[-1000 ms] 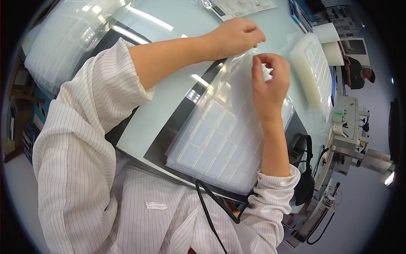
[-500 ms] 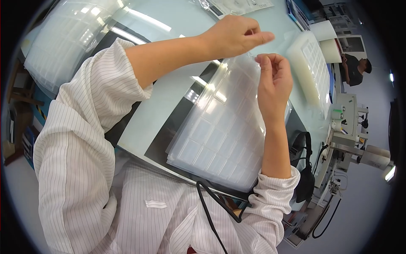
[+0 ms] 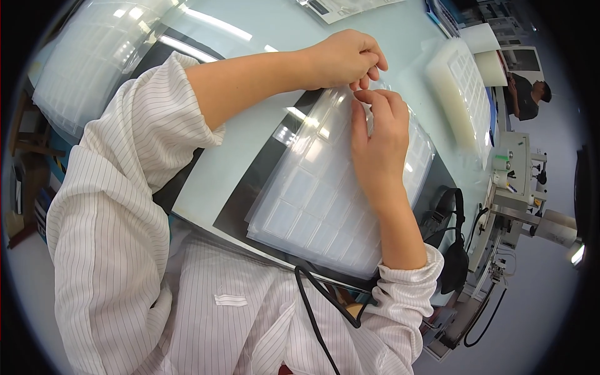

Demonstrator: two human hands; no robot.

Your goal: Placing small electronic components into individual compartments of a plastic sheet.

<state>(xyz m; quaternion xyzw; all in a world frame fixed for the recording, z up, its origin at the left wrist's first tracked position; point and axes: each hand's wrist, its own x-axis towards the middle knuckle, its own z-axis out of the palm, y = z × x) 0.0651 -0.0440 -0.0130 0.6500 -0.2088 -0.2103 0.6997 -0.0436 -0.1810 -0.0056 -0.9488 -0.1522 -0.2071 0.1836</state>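
Hands (image 3: 340, 59) (image 3: 384, 134) nearly meet, fingers half-curled over clear plastic sheets (image 3: 303, 206); whether they grip, I cannot tell.

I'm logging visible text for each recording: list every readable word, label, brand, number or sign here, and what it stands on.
No readable text anywhere.
Clear packet at the top edge: any print is too small and cut off.
Machine at the right: any markings are too small.
Clear sheets by the hands: no print can be made out.

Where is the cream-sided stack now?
In the head view, the cream-sided stack is at upper right, beside two white rolls, right of the right hand.
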